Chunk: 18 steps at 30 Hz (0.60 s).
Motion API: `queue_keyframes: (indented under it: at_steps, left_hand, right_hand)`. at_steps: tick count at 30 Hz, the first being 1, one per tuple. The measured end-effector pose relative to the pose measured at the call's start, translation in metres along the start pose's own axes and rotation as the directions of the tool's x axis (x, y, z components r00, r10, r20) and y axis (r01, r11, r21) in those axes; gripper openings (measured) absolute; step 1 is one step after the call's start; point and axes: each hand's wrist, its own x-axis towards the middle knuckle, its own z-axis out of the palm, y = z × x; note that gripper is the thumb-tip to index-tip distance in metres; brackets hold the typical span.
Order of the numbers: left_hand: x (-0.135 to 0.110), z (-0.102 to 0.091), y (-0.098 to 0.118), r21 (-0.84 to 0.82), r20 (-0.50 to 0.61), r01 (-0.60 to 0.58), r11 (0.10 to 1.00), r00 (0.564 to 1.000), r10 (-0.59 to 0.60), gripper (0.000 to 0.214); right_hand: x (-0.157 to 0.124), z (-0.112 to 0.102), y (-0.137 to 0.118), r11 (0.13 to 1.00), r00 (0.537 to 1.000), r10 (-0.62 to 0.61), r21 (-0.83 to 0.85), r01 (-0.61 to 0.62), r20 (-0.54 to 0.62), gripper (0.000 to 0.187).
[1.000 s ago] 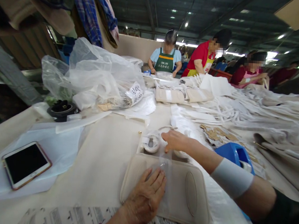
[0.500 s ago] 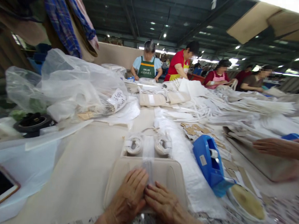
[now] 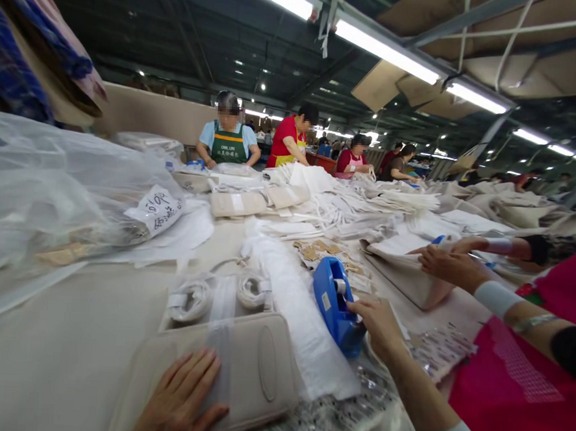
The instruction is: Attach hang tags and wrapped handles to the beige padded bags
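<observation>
Beige bag (image 3: 254, 369) lies flat on the desk (image 3: 76, 332), near centre, nearest the wearer; a clear strip (image 3: 221, 322) runs over its middle toward the far side, passing between two coiled straps, left coil (image 3: 190, 300) and right coil (image 3: 253, 291), just beyond its far edge.

Left hand (image 3: 184, 391): palm down on the bag, left of the strip; grip extended flat, clasping nothing. Right hand (image 3: 376, 325): fingertips at the near part of the blue tape dispenser (image 3: 329, 296); whether that grip is closed on anything cannot be told.

Surroundings: white sheeting (image 3: 292, 307) between bag and dispenser; brown paper pieces (image 3: 315, 250) beyond the dispenser; clear plastic bag (image 3: 65, 182) at left, bearing a handwritten label (image 3: 156, 207); at right, a co-worker's hands (image 3: 453, 264) on pale material; three more people working across the desk, farther off.
</observation>
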Motion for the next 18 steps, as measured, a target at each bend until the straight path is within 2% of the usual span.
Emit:
queue_keyframes:
  at_steps: [2, 5, 7, 10, 12, 15, 18]
  left_hand:
    - [0.002, -0.001, -0.001, -0.004, -0.005, -0.002, 1.0, 1.0, 0.002, 0.041]
    - [0.001, 0.0, -0.001, 0.006, 0.005, -0.018, 1.0, 1.0, 0.018, 0.04]
    - [-0.002, 0.002, 0.0, 0.003, 0.017, -0.001, 1.0, 1.0, 0.001, 0.04]
    - [-0.008, 0.006, 0.004, -0.039, 0.044, 0.095, 0.995, 0.995, -0.093, 0.04]
    - [-0.011, 0.008, 0.007, -0.063, 0.052, 0.134, 0.989, 0.99, -0.131, 0.04]
    - [-0.013, 0.009, 0.009, -0.064, 0.059, 0.143, 0.988, 0.988, -0.139, 0.041]
    - [-0.013, 0.009, 0.007, -0.062, 0.075, 0.136, 0.989, 0.989, -0.131, 0.041]
  right_hand:
    - [-0.006, 0.003, -0.002, 0.995, 0.995, 0.046, 0.094, -0.038, -0.087, 0.031]
    - [-0.033, 0.002, 0.002, 0.984, 0.979, 0.032, 0.178, 0.005, -0.201, 0.029]
    - [-0.057, 0.003, 0.011, 0.972, 0.973, 0.049, 0.234, 0.005, -0.225, 0.028]
    - [-0.083, 0.007, 0.025, 0.938, 0.965, 0.137, 0.343, -0.053, -0.225, 0.033]
    - [-0.087, 0.009, 0.028, 0.928, 0.963, 0.121, 0.373, -0.024, -0.241, 0.032]
    - [-0.079, 0.004, 0.017, 0.934, 0.97, 0.045, 0.355, 0.045, -0.241, 0.026]
    - [-0.065, -0.008, 0.0, 0.922, 0.98, 0.093, 0.387, -0.018, -0.177, 0.026]
